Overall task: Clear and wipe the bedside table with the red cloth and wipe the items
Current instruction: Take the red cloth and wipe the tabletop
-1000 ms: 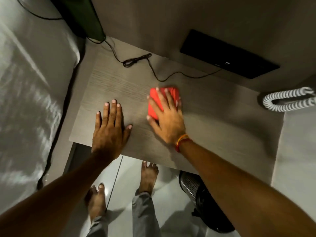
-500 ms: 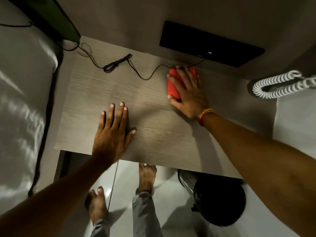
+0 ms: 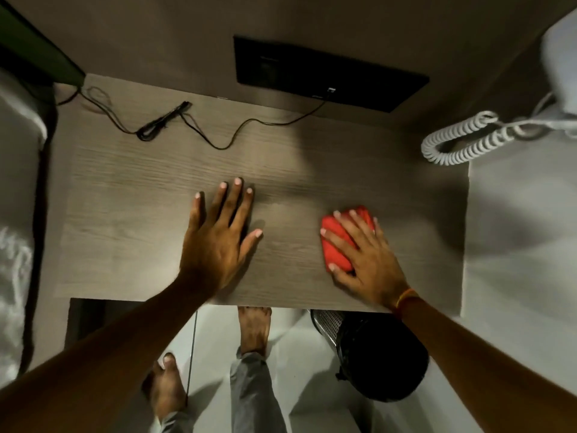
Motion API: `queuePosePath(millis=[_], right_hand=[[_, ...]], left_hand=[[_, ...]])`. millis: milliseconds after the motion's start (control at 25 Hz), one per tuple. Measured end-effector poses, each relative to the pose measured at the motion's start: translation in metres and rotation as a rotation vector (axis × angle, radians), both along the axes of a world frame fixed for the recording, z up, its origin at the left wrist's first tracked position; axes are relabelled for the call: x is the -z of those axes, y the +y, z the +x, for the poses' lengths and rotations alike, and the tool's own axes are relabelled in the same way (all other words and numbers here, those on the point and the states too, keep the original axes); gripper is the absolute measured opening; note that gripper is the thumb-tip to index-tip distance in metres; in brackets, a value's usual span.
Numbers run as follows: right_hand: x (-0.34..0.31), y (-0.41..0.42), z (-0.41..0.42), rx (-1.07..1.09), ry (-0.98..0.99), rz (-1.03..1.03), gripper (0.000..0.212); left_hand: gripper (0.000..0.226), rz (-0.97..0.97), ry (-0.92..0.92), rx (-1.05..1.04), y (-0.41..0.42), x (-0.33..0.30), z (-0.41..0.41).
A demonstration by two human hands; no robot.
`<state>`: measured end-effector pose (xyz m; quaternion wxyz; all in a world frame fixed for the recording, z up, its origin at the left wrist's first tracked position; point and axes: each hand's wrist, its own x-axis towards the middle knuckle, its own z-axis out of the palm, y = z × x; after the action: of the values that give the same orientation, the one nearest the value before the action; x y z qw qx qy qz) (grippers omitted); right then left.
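Right hand lies flat on the folded red cloth, lower right of the pale wood-grain surface. Left hand presses flat mid-frame. A thin black cable trails across the top.

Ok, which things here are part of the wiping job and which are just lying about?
In the job:
red cloth
table
right hand, flat on the cloth
left hand, flat on the table

Lying about:
black cable
black wall panel
coiled cord
mesh bin
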<state>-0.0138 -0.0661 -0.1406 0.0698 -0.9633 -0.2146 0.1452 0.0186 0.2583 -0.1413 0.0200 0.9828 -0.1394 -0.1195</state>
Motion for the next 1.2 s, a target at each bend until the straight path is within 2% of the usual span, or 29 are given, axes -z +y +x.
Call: queuePosePath(millis=[200, 280, 360, 480, 640, 720, 800, 880, 1000, 1080, 1200], right_hand=[[0.01, -0.003, 0.125, 0.378, -0.095, 0.025, 0.067], [0.014, 0.007, 0.137, 0.414, -0.111, 0.005, 0.065], [0.015, 0.018, 0.12, 0.354, -0.104, 0.005, 0.065], [0.003, 0.013, 0.056, 0.149, -0.055, 0.02, 0.066], [-0.004, -0.042, -0.029, 0.051, -0.005, -0.03, 0.068], [-0.002, -0.082, -0.038, 0.146, -0.017, -0.049, 0.07], [0.001, -0.105, -0.024, 0.392, -0.041, -0.042, 0.071], [0.005, -0.101, -0.008, 0.623, -0.065, -0.014, 0.07], [0.011, -0.06, -0.007, 0.825, -0.095, 0.024, 0.066], [0.007, -0.02, -0.02, 0.799, -0.084, 0.056, 0.065], [0.003, 0.045, -0.047, 0.579, -0.037, 0.052, 0.069]], left_hand=[[0.077, -0.021, 0.043, -0.016, -0.033, 0.006, -0.009], [0.078, -0.003, 0.049, -0.027, -0.036, 0.007, -0.01], [0.078, 0.014, 0.053, -0.042, -0.038, 0.006, -0.013], [0.079, 0.011, 0.06, -0.073, -0.048, 0.002, -0.014], [0.08, -0.005, 0.084, -0.108, -0.053, 0.002, -0.016], [0.08, -0.008, 0.08, -0.108, -0.053, 0.003, -0.017], [0.079, -0.027, 0.081, -0.106, -0.053, 0.005, -0.017], [0.077, -0.033, 0.081, -0.11, -0.052, 0.007, -0.017], [0.076, -0.06, 0.088, -0.114, -0.049, 0.008, -0.018], [0.074, -0.088, 0.091, -0.089, -0.04, 0.005, -0.018], [0.068, -0.105, 0.095, -0.002, -0.015, 0.001, -0.028]])
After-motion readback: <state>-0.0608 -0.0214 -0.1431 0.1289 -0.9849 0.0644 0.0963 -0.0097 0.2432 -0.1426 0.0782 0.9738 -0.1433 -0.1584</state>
